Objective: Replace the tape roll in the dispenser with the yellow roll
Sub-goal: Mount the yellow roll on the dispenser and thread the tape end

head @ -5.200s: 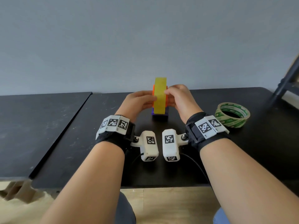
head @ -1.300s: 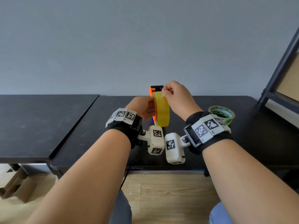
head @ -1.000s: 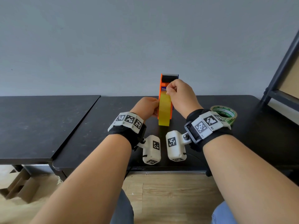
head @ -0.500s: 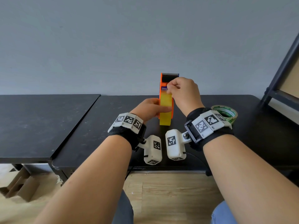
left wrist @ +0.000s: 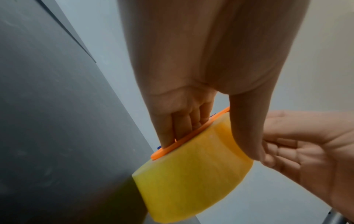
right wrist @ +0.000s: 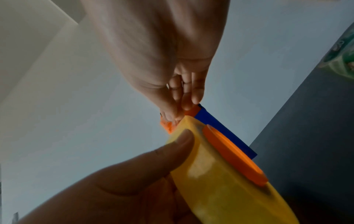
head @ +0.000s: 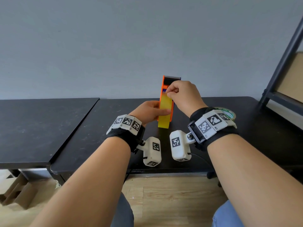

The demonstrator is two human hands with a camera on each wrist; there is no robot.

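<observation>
The yellow roll (head: 164, 110) sits mounted in the orange dispenser (head: 164, 86), which stands upright on the black surface (head: 98, 128) with its serrated cutter at the top and its blue part showing behind the roll in the right wrist view. So the swap itself looks done, and the step in hand seems to be threading: leading the free end of the tape up from the roll toward the cutter. The left hand (head: 147, 112) steadies the assembly, its grip closed round it with the thumb lying across the face of the roll and the fingers behind the orange flange, as the left wrist view shows. The right hand (head: 182, 94) is just above the roll, its grip narrowed to a pinch at the top edge of the yellow tape, close under the cutter; whether a loose end is actually caught between the fingertips is too small to tell. The next move probably calls for a straight pull up over the blade while the left hand stops the dispenser tipping. The green and white roll (head: 228, 113) lies flat on the surface, behind the right wrist.
</observation>
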